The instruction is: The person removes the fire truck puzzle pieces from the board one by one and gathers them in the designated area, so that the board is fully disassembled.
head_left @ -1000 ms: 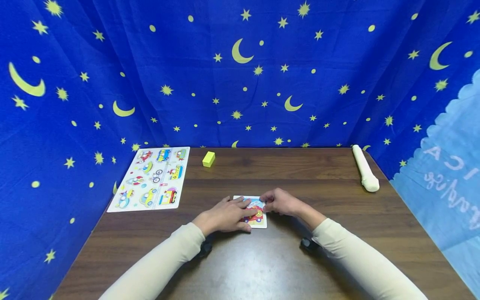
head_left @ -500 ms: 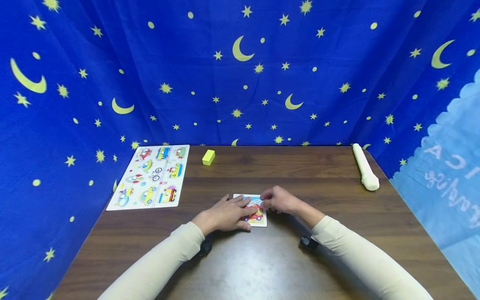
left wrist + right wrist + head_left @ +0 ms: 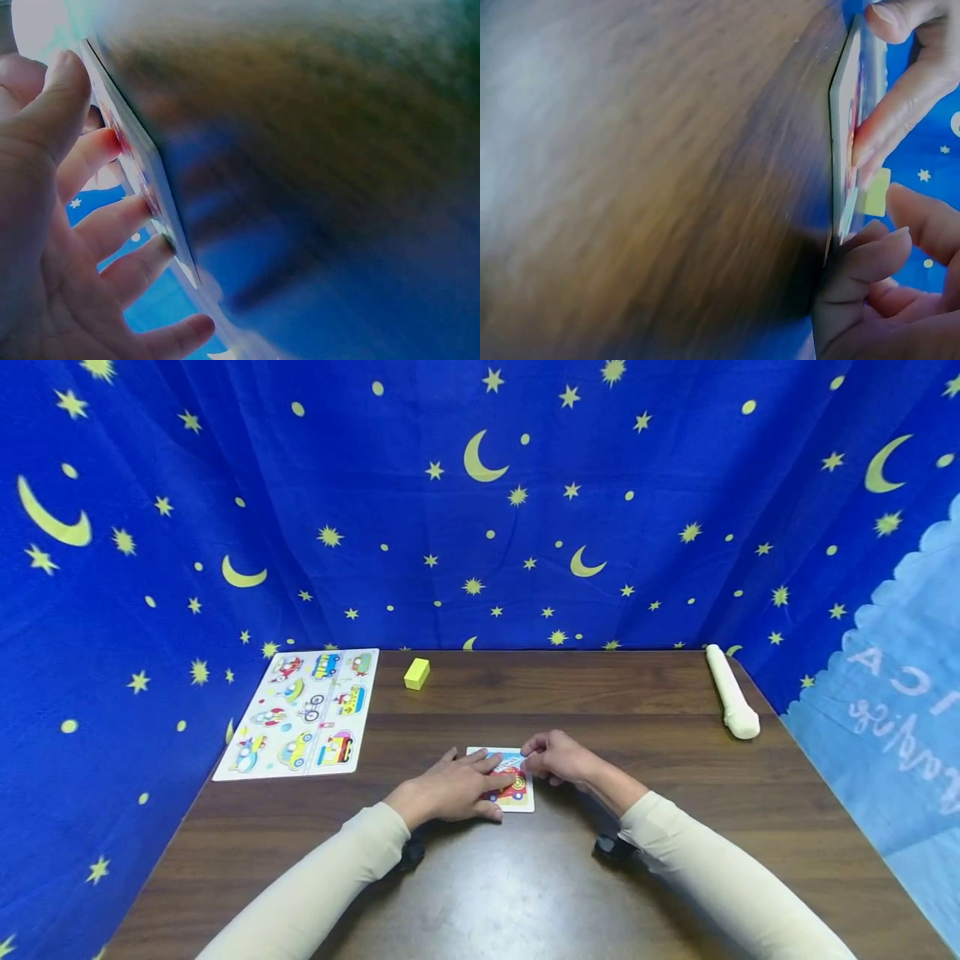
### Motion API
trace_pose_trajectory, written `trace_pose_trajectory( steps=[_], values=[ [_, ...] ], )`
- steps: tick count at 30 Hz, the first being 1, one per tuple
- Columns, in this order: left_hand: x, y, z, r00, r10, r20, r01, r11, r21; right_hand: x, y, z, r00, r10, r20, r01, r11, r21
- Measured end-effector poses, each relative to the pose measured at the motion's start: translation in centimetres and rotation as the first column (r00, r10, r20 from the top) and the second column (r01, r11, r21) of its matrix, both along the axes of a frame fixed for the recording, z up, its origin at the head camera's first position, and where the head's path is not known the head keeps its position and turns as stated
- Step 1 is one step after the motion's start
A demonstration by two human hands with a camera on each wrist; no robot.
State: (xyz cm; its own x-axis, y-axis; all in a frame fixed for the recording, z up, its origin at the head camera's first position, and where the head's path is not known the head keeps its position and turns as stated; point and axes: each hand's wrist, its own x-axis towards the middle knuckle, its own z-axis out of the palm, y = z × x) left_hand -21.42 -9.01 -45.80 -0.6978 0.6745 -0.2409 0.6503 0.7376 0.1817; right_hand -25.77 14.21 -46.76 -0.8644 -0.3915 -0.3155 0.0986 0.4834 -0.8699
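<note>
A small picture card [image 3: 517, 788] with a red vehicle lies flat on the brown table [image 3: 525, 893] near the middle. My left hand [image 3: 457, 787] rests on its left half with straight fingers pressing the face; the left wrist view shows those fingers [image 3: 105, 225] against the card [image 3: 142, 172]. My right hand [image 3: 558, 758] sits at the card's upper right corner with curled fingers. In the right wrist view its thumb [image 3: 855, 285] and a finger pinch the edge of the card [image 3: 845, 150]. Much of the picture is hidden by both hands.
A large vehicle puzzle board [image 3: 303, 712] lies at the table's back left, partly over the edge. A yellow block [image 3: 417, 673] sits beside it. A white roll [image 3: 732, 702] lies at the back right. Blue starry cloth [image 3: 480, 527] closes in three sides.
My right hand has crept slightly left over the card's upper right corner. The left hand and the card have stayed in place.
</note>
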Motion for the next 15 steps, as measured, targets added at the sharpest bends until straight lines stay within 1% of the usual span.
trace_pose_trajectory(
  steps=[2,7,10,15],
  values=[
    [-0.04,-0.09,0.02,1.0,0.005,0.006,-0.005,1.0,0.001,-0.16,-0.16,-0.11,0.999,-0.02,0.028,0.021,1.0,-0.011],
    [-0.04,-0.12,-0.08,1.0,0.008,0.015,-0.008,1.0,0.002,-0.34,-0.49,-0.19,0.997,-0.059,0.056,0.06,0.998,-0.029],
    [-0.02,-0.09,-0.07,1.0,0.004,0.015,-0.004,1.0,0.0,-0.37,-0.64,-0.24,0.997,-0.064,0.035,0.064,0.998,-0.023],
    [-0.06,-0.07,0.01,1.0,0.0,0.013,0.0,1.0,0.001,-0.18,-0.89,0.02,0.999,-0.037,-0.019,0.037,0.999,-0.003]
  ],
)
